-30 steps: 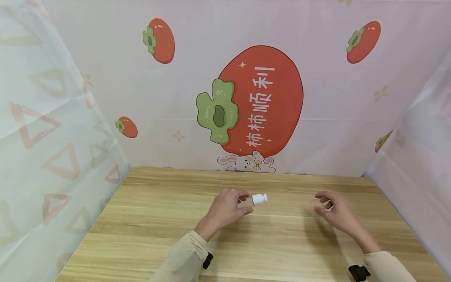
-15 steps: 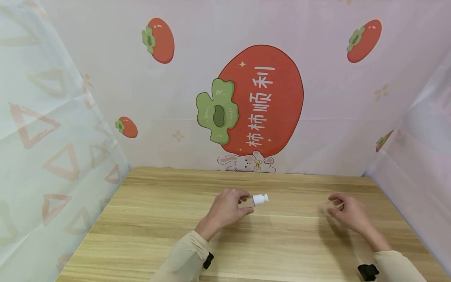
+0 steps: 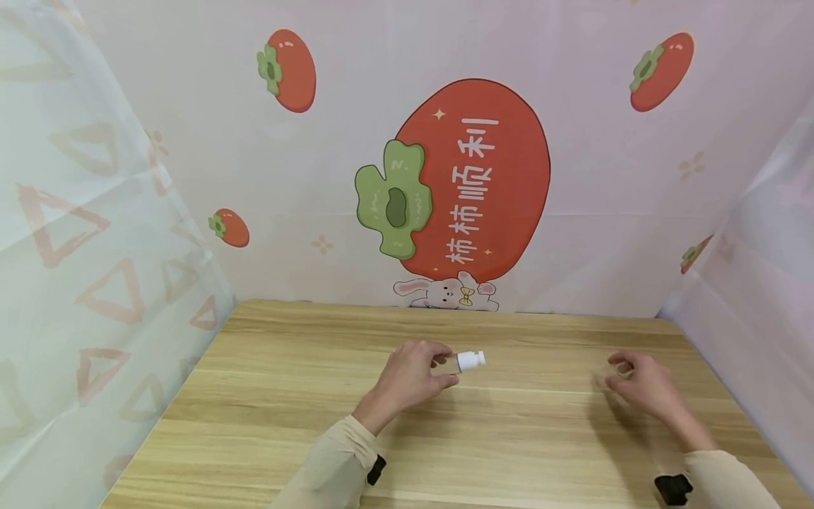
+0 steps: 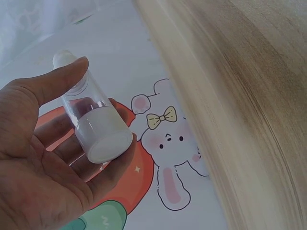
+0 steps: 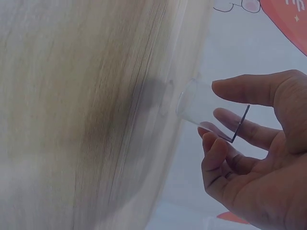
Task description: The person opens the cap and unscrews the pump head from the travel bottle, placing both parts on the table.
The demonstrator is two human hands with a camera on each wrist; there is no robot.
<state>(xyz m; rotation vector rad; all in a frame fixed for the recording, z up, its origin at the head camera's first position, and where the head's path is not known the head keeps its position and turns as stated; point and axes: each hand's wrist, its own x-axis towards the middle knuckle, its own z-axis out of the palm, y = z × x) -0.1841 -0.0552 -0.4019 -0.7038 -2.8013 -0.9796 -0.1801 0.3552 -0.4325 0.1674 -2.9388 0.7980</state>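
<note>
My left hand grips a small clear pump bottle above the table, tilted nearly on its side. Its white pump top points right in the head view. The left wrist view shows the thumb across the neck, fingers behind the clear body, and a white part inside the bottle's lower end. Well off to the right, my right hand pinches a clear cylindrical cap between thumb and fingers. The cap's far rim faces the tabletop, apart from it; a thin dark edge shows at its other end.
The wood-grain table lies under both hands. A white backdrop printed with red persimmons and a rabbit stands along its back edge, with patterned sheets at both sides. Dark wrist mounts sit at the sleeves.
My right hand has moved right with the clear cap, farther from the bottle. The left hand and bottle have stayed almost still.
</note>
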